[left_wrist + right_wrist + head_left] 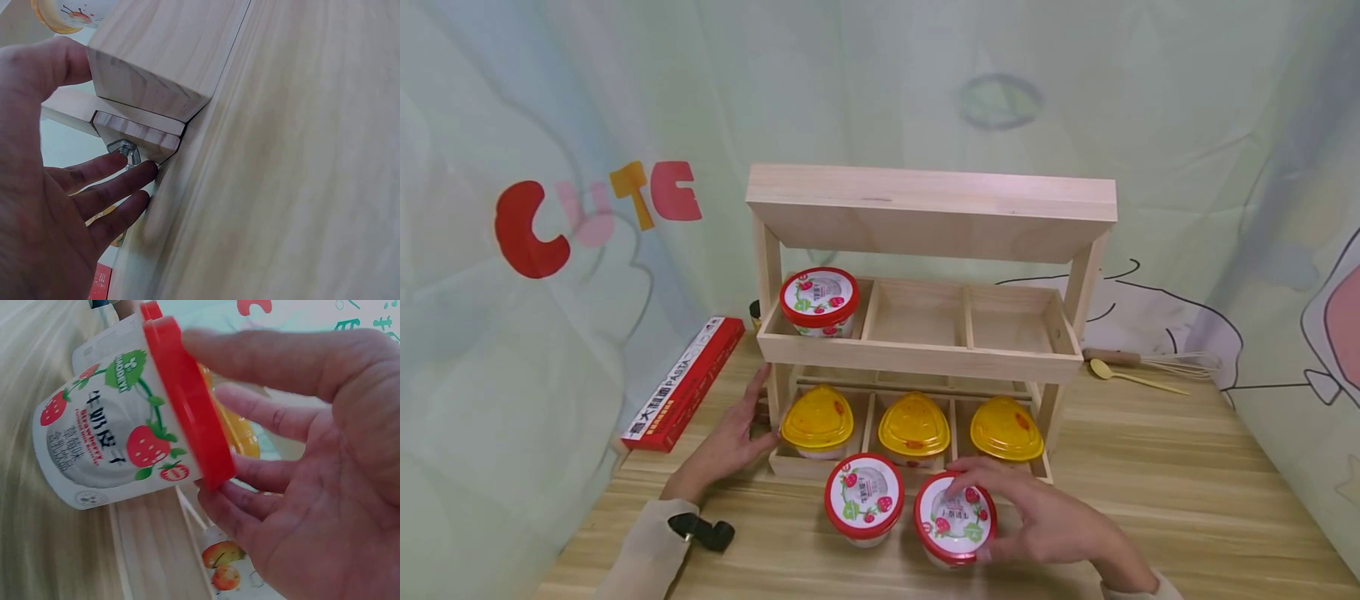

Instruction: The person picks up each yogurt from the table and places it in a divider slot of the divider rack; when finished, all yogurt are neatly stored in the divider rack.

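My right hand (1037, 517) grips a white strawberry dairy cup (955, 517) by its red lid, with thumb and fingers at opposite sides of the rim. Its strawberry-printed side (94, 437) faces the right wrist camera. Just left of it stands a matching cup (865, 500), in front of the two-tier wooden rack (917, 358). My left hand (733, 446) touches the rack's lower left corner, its thumb (69, 59) against the lower tray and several loosely extended fingers (119, 181) by a metal bolt (127, 150). A third cup (818, 300) sits in the upper tray's left compartment.
Yellow-lidded containers (913, 425) fill the lower tray's three compartments. A red pasta box (685, 383) lies left of the rack. To the right are a whisk (1172, 363) and a yellow spoon (1135, 379). A printed curtain (887, 92) hangs behind the wooden tabletop (1187, 483).
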### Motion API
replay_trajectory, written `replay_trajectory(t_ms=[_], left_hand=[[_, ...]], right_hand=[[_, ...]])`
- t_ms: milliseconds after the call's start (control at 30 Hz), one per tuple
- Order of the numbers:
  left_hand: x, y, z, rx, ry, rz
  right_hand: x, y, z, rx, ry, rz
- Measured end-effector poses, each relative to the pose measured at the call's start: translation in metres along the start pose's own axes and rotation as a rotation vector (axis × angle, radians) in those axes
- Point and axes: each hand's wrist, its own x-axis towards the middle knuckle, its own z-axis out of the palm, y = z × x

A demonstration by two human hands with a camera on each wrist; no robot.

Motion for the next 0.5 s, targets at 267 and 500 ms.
replay_trajectory(t_ms=[267,500], left_hand=[[0.0,0.0,0.0,-0.006,-0.011,-0.012],[0.0,-0.002,0.001,-0.01,-0.011,-0.014]], right_hand=[[0.006,0.023,0.003,0.148,-0.094,-0.068],[0.012,0.042,0.006,0.313,-0.156,-0.074]])
